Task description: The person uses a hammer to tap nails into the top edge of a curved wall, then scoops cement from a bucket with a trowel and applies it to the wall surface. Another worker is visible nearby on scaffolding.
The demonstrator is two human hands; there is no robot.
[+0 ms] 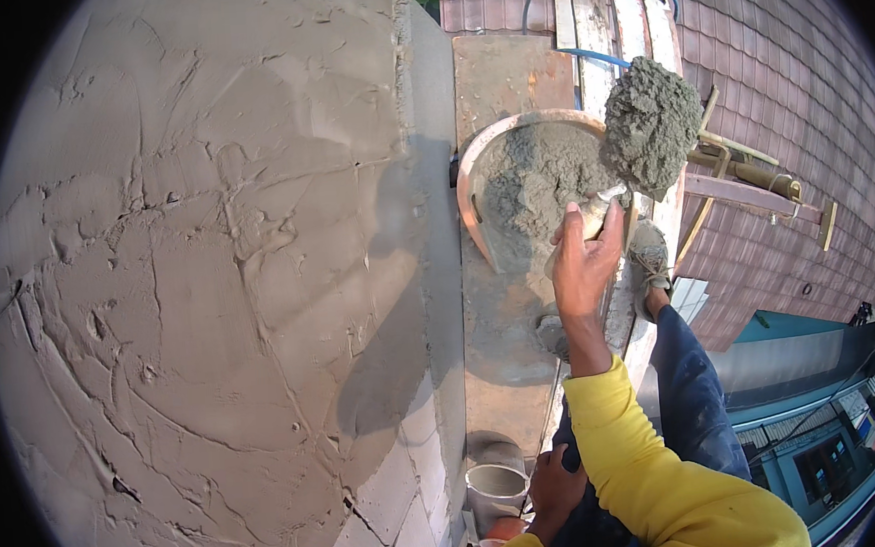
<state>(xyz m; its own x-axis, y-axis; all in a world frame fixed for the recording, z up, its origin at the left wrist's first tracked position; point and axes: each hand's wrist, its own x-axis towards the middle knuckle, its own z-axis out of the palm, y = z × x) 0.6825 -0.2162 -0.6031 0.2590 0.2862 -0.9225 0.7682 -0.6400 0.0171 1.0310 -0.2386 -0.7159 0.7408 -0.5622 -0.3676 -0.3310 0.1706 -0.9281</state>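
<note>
My right hand [585, 259] is closed around the pale handle of a trowel [599, 208]. A large lump of wet grey mortar [652, 125] covers the trowel's blade, at the right rim of a round orange tub [468, 186]. More grey mortar [537, 182] lies inside the tub. Lower down, my left hand [556, 487] rests against my dark trouser leg, its fingers loosely bent and partly hidden; I see no tool in it. Near that hand stands a small bucket [497, 481] with a pale rim.
On the left rises a wall [205, 238] with rough grey plaster, bare blocks showing low down. The tub sits on a mortar-stained board [509, 369] of a narrow plank platform. A blue hose [600, 57] lies beyond the tub. Roof tiles [776, 82] and bamboo poles [752, 172] lie to the right.
</note>
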